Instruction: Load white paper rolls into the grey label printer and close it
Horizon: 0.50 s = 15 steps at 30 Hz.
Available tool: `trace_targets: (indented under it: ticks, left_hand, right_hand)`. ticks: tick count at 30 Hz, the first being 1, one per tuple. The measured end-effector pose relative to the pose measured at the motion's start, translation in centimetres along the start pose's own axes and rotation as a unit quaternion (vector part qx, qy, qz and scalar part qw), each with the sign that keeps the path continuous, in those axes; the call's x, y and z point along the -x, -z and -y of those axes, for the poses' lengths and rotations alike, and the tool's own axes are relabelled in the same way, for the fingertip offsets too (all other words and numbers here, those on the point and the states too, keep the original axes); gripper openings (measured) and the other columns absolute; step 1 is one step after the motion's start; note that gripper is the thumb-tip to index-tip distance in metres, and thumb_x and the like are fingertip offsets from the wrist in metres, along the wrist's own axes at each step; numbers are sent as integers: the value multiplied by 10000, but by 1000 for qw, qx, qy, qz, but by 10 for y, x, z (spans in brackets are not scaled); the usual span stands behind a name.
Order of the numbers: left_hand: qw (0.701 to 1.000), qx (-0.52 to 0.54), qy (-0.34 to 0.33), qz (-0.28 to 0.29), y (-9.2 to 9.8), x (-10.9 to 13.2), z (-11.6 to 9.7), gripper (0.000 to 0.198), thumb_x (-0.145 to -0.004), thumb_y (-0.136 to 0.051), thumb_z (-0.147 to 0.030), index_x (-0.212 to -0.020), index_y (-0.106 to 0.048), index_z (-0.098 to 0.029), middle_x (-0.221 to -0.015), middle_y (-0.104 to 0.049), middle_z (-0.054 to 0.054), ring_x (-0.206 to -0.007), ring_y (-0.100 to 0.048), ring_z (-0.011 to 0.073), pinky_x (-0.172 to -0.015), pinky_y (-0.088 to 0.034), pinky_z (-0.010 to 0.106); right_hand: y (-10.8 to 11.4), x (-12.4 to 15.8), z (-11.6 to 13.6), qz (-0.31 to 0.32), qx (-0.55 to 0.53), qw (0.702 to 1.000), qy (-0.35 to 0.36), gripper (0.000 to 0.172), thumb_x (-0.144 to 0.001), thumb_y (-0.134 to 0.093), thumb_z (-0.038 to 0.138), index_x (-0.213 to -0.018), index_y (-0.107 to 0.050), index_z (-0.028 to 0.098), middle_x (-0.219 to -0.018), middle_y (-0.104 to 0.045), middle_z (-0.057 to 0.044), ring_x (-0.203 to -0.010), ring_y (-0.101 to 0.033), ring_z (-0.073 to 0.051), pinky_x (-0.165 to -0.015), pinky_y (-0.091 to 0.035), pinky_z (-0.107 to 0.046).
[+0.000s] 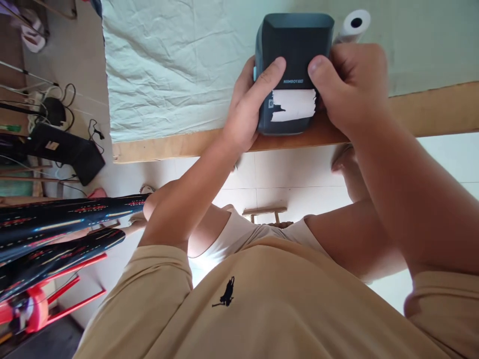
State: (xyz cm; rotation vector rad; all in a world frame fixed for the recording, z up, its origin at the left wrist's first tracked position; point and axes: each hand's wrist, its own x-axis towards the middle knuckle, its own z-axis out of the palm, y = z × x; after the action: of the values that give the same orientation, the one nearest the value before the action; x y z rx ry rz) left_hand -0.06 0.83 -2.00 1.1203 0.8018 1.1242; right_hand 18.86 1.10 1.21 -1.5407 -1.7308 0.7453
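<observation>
A dark teal label printer (295, 45) stands near the front edge of the table, with a white label strip (294, 104) coming out of its front. My left hand (249, 107) grips the printer's left side, thumb pressed on the front face. My right hand (352, 87) holds the right side, thumb on the front beside the label. A white paper roll (355, 23) lies just behind my right hand.
The table has a wooden edge (430, 112) and a pale green cloth (168, 70) on top. On the floor at the left are a black bag (71, 149), cables, and a red frame (75, 284) with dark patterned rolls (56, 214).
</observation>
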Motion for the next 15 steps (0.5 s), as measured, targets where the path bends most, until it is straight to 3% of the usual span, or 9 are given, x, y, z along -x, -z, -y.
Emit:
trace_targets:
  ticks: [2,4,8,12,15]
  left_hand:
    - [1000,7,13,0,-1,0,-2,453,-928,-735,-692,-1173,-687,-314,-1154,-812,9,-1387,-753,341,-1088,-680,507]
    - [999,-1,29,-31,-2,0,-4,609,-856,-723,-844,-1166,-704,-320,-1195,-813,44,-1416,-722,367,-1059,-686,527]
    - [994,47,88,-43,-1,4,-4,752,-947,-413,-932,-1123,-719,-267,-1212,-794,81,-1435,-702,348,-1092,-675,532]
    - [994,15,89,-66,6,11,-2,739,-940,-442,-945,-1188,-711,-303,-1314,-785,52,-1493,-646,325,-1130,-645,471]
    - [994,-2,82,-74,8,14,-1,806,-936,-388,-970,-1245,-720,-304,-1299,-784,72,-1514,-629,329,-1136,-632,483]
  right_hand:
    - [1,2,1,-6,-1,1000,-8,620,-1034,-742,325,-561,-349,240,-551,-358,36,-590,-311,-108,-645,-209,-378]
    - [1,5,0,-2,-9,1000,-13,602,-1022,-749,346,-582,-354,231,-565,-354,39,-599,-293,-102,-639,-204,-370]
    - [1,10,-5,15,-47,999,-5,565,-996,-737,500,-645,-402,210,-588,-354,36,-620,-299,-88,-613,-198,-350]
    - [2,13,-6,15,-61,998,21,638,-976,-651,704,-655,-397,213,-577,-330,28,-586,-292,-84,-561,-175,-336]
    - [4,14,-6,32,-80,996,39,626,-942,-723,664,-647,-393,220,-539,-314,44,-529,-264,-71,-511,-163,-325]
